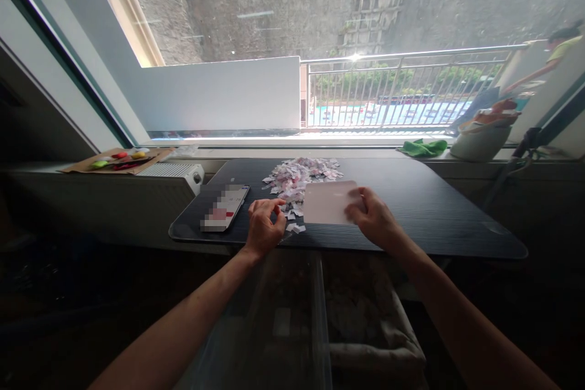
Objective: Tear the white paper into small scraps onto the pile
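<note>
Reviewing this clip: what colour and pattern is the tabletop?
The tabletop is black with fine streaks, seen best in the head view.

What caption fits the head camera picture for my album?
Right hand holding a pale card beside paper scraps on a dark table.

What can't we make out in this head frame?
All head view:
Phone: screen content, covered by a pixel mosaic.
Right hand: exact fingertip grip on the white card, blurred.
Left hand: whether it pinches a scrap, too small.
Paper pile: lower layers, hidden by upper scraps.
Lined box: contents, lost in shadow.
</note>
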The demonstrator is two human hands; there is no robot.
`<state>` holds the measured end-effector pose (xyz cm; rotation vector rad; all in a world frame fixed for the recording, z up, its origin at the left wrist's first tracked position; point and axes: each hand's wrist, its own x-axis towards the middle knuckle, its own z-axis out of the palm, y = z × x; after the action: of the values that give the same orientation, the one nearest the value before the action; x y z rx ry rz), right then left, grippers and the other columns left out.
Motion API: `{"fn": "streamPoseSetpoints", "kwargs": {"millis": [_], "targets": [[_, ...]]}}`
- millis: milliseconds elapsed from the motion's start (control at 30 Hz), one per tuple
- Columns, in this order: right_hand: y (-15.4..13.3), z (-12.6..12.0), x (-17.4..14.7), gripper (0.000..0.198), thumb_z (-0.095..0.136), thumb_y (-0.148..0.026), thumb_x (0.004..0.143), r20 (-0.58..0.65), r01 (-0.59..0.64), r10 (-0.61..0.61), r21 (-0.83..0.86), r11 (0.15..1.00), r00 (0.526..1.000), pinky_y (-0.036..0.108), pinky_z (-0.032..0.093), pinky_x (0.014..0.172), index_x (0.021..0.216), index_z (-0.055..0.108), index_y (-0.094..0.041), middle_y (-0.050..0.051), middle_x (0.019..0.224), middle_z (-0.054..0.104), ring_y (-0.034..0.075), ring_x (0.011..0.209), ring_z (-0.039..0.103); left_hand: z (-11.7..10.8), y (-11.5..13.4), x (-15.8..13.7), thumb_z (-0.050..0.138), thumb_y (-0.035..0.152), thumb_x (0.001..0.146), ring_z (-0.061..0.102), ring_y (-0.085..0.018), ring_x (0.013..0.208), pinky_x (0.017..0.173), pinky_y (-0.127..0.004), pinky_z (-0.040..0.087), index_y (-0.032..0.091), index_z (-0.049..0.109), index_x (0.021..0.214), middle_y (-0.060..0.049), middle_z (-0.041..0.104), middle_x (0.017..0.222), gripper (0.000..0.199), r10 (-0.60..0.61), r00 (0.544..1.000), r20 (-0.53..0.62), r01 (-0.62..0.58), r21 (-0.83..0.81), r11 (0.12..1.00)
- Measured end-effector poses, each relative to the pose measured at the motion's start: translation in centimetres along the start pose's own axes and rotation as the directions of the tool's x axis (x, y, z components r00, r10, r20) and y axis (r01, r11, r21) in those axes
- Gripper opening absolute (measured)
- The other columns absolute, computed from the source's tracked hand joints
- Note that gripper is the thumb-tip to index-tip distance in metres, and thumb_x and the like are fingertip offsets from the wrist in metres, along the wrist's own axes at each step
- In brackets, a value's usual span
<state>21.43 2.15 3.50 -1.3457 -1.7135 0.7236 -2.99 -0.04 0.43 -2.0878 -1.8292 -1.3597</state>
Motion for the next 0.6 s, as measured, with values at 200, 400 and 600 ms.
{"fn": "streamPoseSetpoints", "kwargs": {"millis": [200, 400, 600], "targets": [[0.0, 0.1, -0.1, 0.028, 0.054, -0.026, 0.073, 0.005, -0.006, 0.007, -0.067, 0.998, 1.000, 0.030, 0.045, 0.066, 0.101, 0.052, -0.023, 0.003, 0.081, 0.063, 0.018, 0.069, 0.058, -0.1, 0.1, 0.0, 0.048, 0.018, 0.075, 0.057, -0.022, 0.088, 0.095, -0.043, 0.038, 0.018, 0.064, 0.086, -0.003, 0.064, 0.078, 0.019, 0.005, 1.000, -0.004, -0.005, -0.007, 1.000], [-0.3, 0.8, -0.2, 0.028, 0.054, -0.027, 0.074, 0.024, 0.018, -0.019, 0.030, 0.999, 1.000, 0.028, 0.045, 0.063, 0.101, 0.051, -0.024, 0.002, 0.083, 0.064, 0.017, 0.068, 0.059, 0.0, 0.1, 0.0, 0.049, 0.019, 0.074, 0.057, -0.022, 0.088, 0.095, -0.043, 0.038, 0.020, 0.064, 0.083, -0.003, 0.065, 0.077, 0.017, -0.004, 1.000, 0.009, 0.004, 0.002, 1.000], [-1.0, -0.6, -1.2, 0.027, 0.056, -0.025, 0.071, -0.003, -0.007, 0.007, -0.102, 0.995, 1.000, 0.029, 0.042, 0.062, 0.098, 0.055, -0.024, 0.001, 0.074, 0.062, 0.018, 0.065, 0.055, -0.1, 0.2, 0.1, 0.050, 0.019, 0.073, 0.057, -0.023, 0.087, 0.094, -0.043, 0.039, 0.020, 0.064, 0.082, -0.003, 0.063, 0.075, 0.017, 0.002, 1.000, 0.025, -0.002, 0.011, 1.000]]}}
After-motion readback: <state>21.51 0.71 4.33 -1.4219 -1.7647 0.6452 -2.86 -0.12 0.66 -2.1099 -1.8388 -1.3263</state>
